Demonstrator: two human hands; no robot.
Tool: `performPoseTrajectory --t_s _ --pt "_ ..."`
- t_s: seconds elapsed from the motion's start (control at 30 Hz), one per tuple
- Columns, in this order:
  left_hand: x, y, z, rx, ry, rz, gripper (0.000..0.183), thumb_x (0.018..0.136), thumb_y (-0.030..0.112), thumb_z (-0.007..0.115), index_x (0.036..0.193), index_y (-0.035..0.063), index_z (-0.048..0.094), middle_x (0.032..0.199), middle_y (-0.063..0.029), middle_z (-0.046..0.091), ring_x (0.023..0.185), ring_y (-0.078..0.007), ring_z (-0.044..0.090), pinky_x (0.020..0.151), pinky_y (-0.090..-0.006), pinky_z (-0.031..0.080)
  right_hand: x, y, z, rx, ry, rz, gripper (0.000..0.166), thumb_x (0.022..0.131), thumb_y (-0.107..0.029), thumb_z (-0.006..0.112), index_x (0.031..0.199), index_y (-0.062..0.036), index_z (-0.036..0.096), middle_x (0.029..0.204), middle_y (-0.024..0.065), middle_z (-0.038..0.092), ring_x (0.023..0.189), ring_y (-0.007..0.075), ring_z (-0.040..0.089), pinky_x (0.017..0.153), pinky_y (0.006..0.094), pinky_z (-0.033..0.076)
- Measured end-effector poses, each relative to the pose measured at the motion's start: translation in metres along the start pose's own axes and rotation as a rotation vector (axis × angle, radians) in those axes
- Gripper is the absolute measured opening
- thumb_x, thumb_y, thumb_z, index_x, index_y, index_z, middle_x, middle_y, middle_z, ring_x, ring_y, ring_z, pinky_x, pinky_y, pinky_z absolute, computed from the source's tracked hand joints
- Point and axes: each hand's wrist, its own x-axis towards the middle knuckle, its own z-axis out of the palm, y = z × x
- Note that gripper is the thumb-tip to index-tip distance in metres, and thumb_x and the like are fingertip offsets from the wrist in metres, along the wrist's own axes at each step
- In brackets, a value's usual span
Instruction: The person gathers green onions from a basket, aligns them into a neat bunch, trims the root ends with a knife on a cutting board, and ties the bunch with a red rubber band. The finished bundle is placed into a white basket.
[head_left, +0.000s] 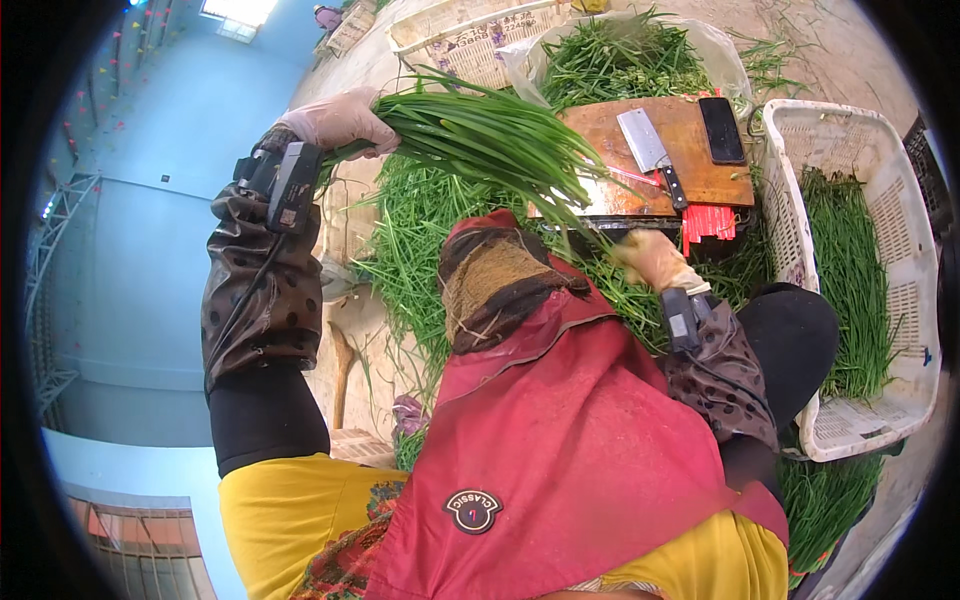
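Note:
My left hand, in a pale glove, is raised at the upper left and grips a bunch of long green garlic chives. The leaves fan out to the right, their tips hanging over the near left corner of a wooden cutting board. Below the board's front edge is my gloved right hand, blurred, with its fingers curled. It is close to the drooping leaf tips; whether it pinches any leaves cannot be told. On the board lie a cleaver with a black handle and a black smartphone.
Red strips hang from the board's front edge. To the right stands a white plastic crate holding chives. Loose leaves are heaped at left. Behind the board is a clear plastic bag of cut greens; another crate stands beyond.

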Motion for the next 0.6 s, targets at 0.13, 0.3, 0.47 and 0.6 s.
performPoseTrajectory --t_s 0.13,0.3,0.47,0.6 --pt "-0.012 -0.004 -0.001 0.025 0.047 -0.018 0.014 0.075 0.012 0.067 0.069 0.0038 0.058 0.062 -0.0023 0.056 0.054 -0.0092 0.051 0.052 -0.0249 0.039 0.001 0.027 -0.004 -0.501 -0.126 0.068 0.042 0.082 -0.034 0.07 0.115 -0.0086 0.073 0.119 0.0184 0.069 0.113 0.0342 0.065 0.095 0.0407 0.054" --pt "-0.021 -0.008 0.003 0.013 0.103 -0.057 0.01 0.072 0.009 0.068 0.071 0.0033 0.06 0.062 0.0 0.057 0.054 -0.0082 0.051 0.05 -0.0245 0.039 0.003 -0.015 -0.019 0.126 0.619 -0.551 0.044 0.091 -0.019 0.072 0.129 -0.0007 0.061 0.123 0.0126 0.067 0.109 0.0226 0.063 0.097 0.0333 0.049" --pt "-0.018 -0.018 0.015 0.0 0.143 -0.001 0.009 0.08 0.009 0.068 0.074 0.0057 0.061 0.06 0.0007 0.056 0.051 -0.0065 0.049 0.047 -0.023 0.037 0.033 -0.049 -0.018 0.343 0.287 -0.24 0.058 0.094 -0.052 0.063 0.131 -0.0072 0.062 0.111 0.0142 0.071 0.099 0.0234 0.066 0.087 0.0355 0.048" --pt "-0.023 -0.025 0.017 -0.115 0.159 -0.061 0.007 0.078 0.005 0.068 0.08 0.0044 0.061 0.062 0.0006 0.056 0.053 -0.0072 0.049 0.05 -0.0238 0.038 0.039 -0.014 -0.013 0.098 0.141 -0.072 0.027 0.09 -0.034 0.064 0.096 -0.0096 0.076 0.083 0.0098 0.071 0.073 0.0199 0.066 0.07 0.0352 0.051"
